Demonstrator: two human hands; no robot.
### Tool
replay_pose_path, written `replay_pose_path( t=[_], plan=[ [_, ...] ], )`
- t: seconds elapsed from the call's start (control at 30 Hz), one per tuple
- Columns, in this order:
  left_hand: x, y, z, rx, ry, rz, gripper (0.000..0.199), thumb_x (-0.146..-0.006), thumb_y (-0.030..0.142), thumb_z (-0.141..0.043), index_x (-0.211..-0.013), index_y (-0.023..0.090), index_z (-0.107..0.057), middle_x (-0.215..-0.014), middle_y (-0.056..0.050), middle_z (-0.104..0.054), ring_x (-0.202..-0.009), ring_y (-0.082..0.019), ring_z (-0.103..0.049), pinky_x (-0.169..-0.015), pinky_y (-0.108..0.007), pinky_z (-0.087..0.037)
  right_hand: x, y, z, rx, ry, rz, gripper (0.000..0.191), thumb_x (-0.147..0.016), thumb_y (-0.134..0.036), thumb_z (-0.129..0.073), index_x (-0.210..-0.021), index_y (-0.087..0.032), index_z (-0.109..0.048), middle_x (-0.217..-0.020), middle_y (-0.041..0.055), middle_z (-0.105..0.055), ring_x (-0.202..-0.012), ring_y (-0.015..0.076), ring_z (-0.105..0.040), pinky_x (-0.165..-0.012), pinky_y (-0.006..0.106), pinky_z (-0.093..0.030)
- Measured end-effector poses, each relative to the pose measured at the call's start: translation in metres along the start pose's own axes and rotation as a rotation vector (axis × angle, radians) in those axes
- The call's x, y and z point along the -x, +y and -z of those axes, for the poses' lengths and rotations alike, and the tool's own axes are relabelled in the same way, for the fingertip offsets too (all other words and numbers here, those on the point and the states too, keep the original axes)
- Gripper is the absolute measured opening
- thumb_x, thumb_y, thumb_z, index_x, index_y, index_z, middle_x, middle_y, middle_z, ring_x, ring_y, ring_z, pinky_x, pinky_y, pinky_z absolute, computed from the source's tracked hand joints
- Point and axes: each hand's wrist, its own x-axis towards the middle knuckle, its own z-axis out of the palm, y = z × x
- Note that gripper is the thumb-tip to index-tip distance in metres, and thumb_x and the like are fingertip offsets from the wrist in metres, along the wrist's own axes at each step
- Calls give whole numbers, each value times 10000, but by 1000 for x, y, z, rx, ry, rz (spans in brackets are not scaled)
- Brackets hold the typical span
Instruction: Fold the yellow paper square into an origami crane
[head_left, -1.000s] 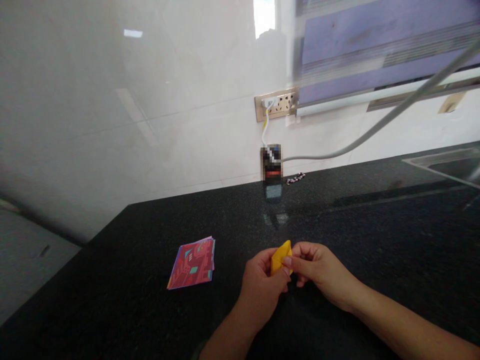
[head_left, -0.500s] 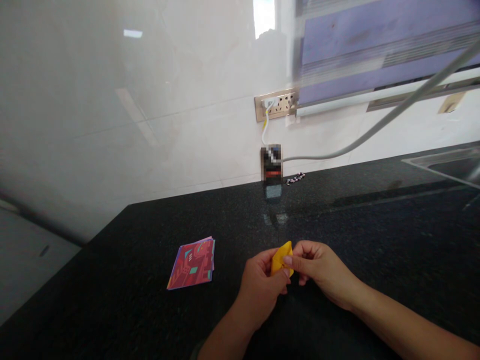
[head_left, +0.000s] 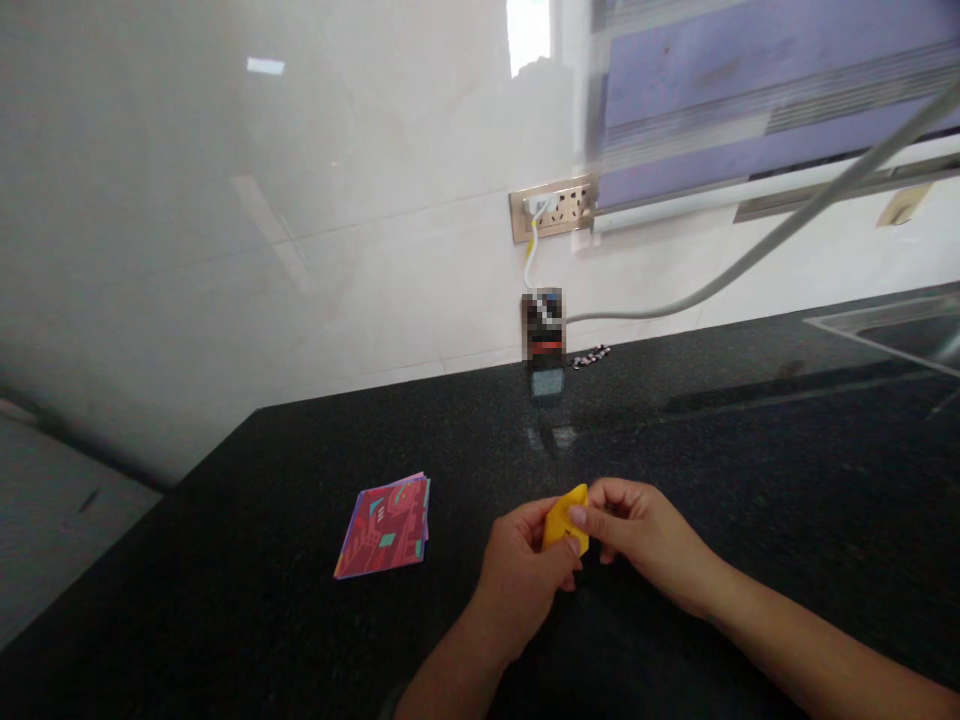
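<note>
A small folded piece of yellow paper (head_left: 561,520) is held between my two hands, above the dark speckled countertop (head_left: 300,640). My left hand (head_left: 525,560) grips its left and lower edge, with the thumb pressed on its face. On the other side, my right hand (head_left: 637,530) pinches the paper's right edge between thumb and fingers. To the left of my hands, a stack of printed sheets (head_left: 384,528) lies on the counter, a red patterned one on top.
A blurred-out object (head_left: 544,328) stands against the wall, beside a beaded string (head_left: 591,357). A white cable hangs from the wall socket (head_left: 551,210). A grey hose (head_left: 750,258) crosses the upper right, above a sink edge (head_left: 885,344).
The yellow paper has tilted slightly and shifted a little to the right between my fingers. Both hands keep nearly the same place.
</note>
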Motion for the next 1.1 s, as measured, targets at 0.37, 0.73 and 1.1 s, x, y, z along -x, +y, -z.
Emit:
replay_pose_path(
  t=[0.37,0.73,1.1],
  plan=[
    [2,3,-1,22,8,0,341,-685,159,-551,-1023,121,-582,-609,7,-530,-493,-70,-438,-441,-182,-366,-1,0,1,-11,27,18,228,-692,-341,-616,-591,-145,-559,-562,-12,-555,-455,69,-452,-427,186,-371],
    [0,-1,1,-10,0,25,346,-682,165,-537,-1023,131,-583,-592,11,-534,-455,-62,-428,-439,-185,-348,0,-5,5,33,109,37,210,-704,-362,-596,-661,-159,-621,-615,14,-583,-528,114,-501,-461,212,-410],
    [0,-1,0,-23,16,36,347,-678,171,-546,-1021,122,-574,-594,13,-527,-460,-68,-431,-437,-186,-354,-2,-6,9,31,76,66,231,-726,-384,-572,-771,-158,-558,-610,-20,-521,-460,73,-445,-416,190,-366]
  ],
)
